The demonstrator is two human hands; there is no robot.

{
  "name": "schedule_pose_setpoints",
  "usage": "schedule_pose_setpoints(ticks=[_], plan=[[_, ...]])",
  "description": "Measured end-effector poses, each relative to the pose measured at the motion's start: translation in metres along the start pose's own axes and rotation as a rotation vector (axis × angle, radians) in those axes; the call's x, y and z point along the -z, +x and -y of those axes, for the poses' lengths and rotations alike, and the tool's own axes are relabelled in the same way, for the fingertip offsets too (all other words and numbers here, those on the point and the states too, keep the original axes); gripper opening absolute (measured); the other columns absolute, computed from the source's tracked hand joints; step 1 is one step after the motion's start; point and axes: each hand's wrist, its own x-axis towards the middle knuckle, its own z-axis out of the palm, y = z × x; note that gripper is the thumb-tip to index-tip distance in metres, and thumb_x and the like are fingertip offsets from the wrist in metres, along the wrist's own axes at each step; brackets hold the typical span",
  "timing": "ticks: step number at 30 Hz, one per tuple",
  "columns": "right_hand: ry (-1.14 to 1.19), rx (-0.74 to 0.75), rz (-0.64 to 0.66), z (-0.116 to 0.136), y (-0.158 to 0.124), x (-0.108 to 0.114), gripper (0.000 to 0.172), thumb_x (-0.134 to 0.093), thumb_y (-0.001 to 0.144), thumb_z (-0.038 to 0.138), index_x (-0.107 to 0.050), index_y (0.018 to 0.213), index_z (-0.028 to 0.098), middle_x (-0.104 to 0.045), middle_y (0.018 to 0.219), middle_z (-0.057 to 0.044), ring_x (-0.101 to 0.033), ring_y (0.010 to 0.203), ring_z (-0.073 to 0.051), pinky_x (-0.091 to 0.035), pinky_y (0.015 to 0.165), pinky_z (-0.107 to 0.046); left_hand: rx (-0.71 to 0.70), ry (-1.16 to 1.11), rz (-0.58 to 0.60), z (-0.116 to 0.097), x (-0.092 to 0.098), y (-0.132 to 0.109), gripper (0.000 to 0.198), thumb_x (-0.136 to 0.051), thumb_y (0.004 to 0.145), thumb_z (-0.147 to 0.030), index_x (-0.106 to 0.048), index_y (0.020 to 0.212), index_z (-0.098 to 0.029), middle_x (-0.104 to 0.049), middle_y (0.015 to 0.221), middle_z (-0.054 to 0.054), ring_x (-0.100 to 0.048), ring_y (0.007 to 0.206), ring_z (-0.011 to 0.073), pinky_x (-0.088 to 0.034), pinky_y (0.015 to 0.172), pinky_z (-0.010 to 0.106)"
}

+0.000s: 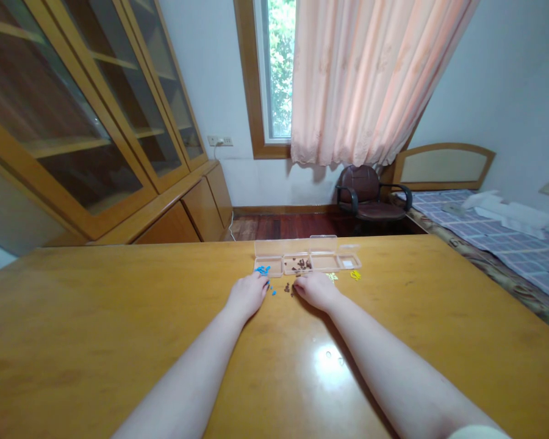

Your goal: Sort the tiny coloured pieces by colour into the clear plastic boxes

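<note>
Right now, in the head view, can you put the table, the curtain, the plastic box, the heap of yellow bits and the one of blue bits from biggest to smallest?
1. Table
2. Curtain
3. Plastic box
4. Yellow bits and blue bits: these heaps look too alike to rank.

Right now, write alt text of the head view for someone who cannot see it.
A left hand by blue pieces and a right hand by brown pieces reach across a table. Beyond is an open clear box with more brown pieces inside; pale pieces and yellow pieces lie before its right half.
</note>
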Motion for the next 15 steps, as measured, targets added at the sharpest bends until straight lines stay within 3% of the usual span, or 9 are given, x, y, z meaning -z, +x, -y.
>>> schedule_pose_setpoints(ticks=[9, 15], plan=[[0.111, -0.05, -0.012, -0.0004, -0.0018, 0.0034, 0.028, -0.041, 0.09, 0.027, -0.068, 0.094, 0.02, -0.069, 0.092, -0.007, -0.061, 0.086, -0.018, -0.039, 0.075, -0.025, 0.044, -0.054, 0.013, 0.0012, -0.0006, 0.0002, 0.014, -0.047, 0.087, -0.028, -0.057, 0.094, -0.021, -0.061, 0.101, 0.008, -0.06, 0.091, 0.021, -0.045, 0.075, 0.031], [0.201, -0.206, -0.095, -0.0071, -0.0043, 0.0072, 0.036, -0.034, 0.094, 0.038, -0.065, 0.096, 0.021, -0.069, 0.091, -0.007, -0.061, 0.083, -0.017, -0.037, 0.07, -0.023, 0.058, -0.041, 0.017, -0.0004, -0.0019, -0.0004, 0.024, -0.048, 0.087, -0.036, -0.055, 0.101, -0.018, -0.059, 0.104, 0.011, -0.06, 0.093, 0.0234, -0.045, 0.078, 0.033]])
